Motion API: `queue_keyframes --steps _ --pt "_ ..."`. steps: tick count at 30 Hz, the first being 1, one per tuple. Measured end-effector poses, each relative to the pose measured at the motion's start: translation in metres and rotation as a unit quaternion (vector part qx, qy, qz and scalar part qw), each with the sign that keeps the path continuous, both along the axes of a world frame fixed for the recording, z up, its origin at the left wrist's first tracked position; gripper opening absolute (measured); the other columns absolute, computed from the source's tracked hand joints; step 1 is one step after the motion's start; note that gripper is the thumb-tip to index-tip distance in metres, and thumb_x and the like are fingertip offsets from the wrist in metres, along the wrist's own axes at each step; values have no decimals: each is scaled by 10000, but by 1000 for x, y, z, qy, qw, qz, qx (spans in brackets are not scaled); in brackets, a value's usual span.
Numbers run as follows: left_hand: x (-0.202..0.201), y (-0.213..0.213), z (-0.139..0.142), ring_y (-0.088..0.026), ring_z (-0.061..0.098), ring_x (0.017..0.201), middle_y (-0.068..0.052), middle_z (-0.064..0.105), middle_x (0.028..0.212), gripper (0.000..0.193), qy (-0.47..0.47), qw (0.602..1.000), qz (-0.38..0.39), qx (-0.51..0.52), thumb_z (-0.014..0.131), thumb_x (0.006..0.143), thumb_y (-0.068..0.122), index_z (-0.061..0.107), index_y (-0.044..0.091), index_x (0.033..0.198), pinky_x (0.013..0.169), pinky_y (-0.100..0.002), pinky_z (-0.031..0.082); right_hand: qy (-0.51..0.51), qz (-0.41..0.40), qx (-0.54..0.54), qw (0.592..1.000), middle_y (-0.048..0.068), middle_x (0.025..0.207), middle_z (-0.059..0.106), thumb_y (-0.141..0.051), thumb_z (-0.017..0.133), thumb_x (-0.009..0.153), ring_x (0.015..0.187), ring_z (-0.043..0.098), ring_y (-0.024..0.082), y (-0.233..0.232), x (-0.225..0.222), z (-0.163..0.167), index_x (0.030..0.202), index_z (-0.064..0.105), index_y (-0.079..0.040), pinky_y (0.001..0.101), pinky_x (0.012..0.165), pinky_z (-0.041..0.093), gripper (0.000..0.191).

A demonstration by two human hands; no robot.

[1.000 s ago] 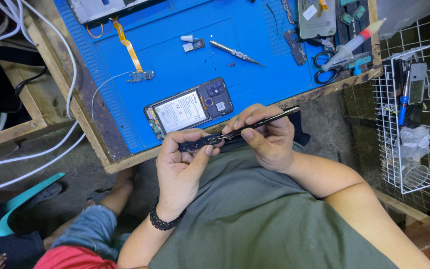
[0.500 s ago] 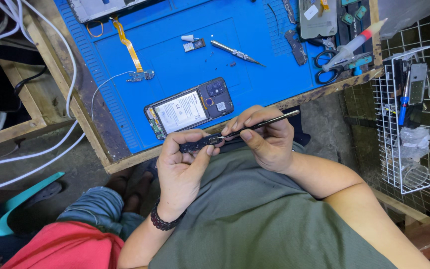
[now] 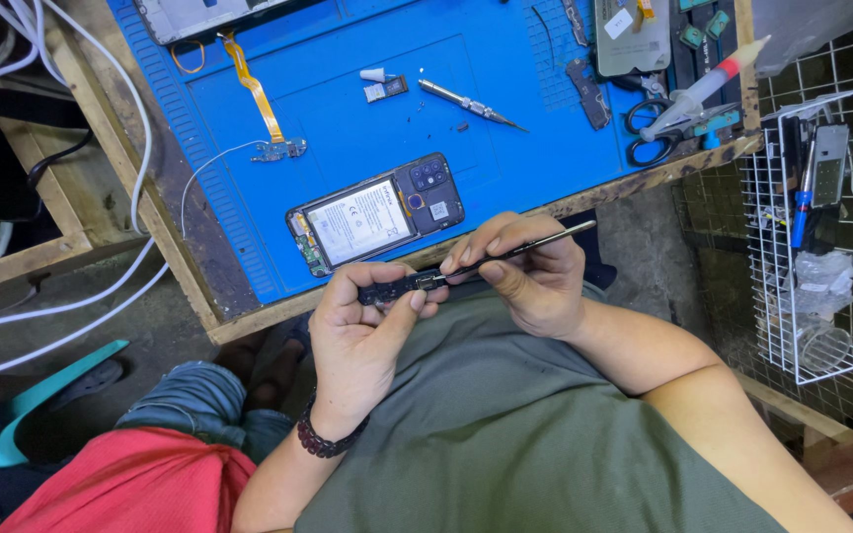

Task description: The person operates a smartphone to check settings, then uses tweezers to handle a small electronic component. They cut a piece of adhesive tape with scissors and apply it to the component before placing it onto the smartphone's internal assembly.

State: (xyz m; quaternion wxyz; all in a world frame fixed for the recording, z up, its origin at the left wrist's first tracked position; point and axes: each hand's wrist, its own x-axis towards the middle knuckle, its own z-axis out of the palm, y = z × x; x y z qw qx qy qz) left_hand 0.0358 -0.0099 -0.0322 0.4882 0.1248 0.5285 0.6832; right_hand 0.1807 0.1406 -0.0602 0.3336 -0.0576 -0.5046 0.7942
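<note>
left hand (image 3: 357, 341): wrapped around a small dark part (image 3: 402, 287), thumb and fingers pinched on it, held just in front of the belly, below the desk edge. dark bead bracelet (image 3: 323, 439) on the wrist.
right hand (image 3: 530, 271): fingers closed on a thin metal tool (image 3: 520, 252), pen-style grip, its tip touching the small dark part.
small dark part: a narrow strip, sits between both hands, off the desk (image 3: 249, 321), just below the opened phone.
opened phone (image 3: 377, 212): back off, battery showing, lying on the blue mat (image 3: 348, 99) near the front edge.
elsewhere on the mat: screwdriver (image 3: 471, 102), orange ribbon cable (image 3: 254, 94), scissors (image 3: 649, 133), syringe (image 3: 708, 84).
right side: white wire rack (image 3: 812, 227), pretty cluttered.
bottom left: another person in a red top (image 3: 120, 484), hands not in view.
</note>
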Motion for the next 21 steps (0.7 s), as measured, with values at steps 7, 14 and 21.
queue_keyframes --steps 7,14,21 --pt "-1 1 1 -239 772 965 -215 740 1045 237 -1 1000 -2 -25 610 952 -128 531 -64 1167 818 -279 637 5 4 -7 1000 174 1170 630 -37 624 1066 1129 693 337 0 0 0 1237 545 -60 483 957 616 189" --pt "1 1 -1 -242 775 955 -214 732 1041 225 -15 1000 6 -21 619 959 -112 540 -69 1166 813 -286 641 -1 1 11 1000 173 1160 634 -38 626 1065 1136 695 338 1 1 -1 1231 541 -62 484 960 613 188" --pt "2 -1 0 -235 776 947 -216 745 1033 220 -12 1000 5 -28 623 962 -97 543 -69 1165 813 -283 640 -2 -4 30 1000 176 1153 640 -35 624 1065 1122 702 330 1 1 0 1229 535 -62 482 966 611 188"
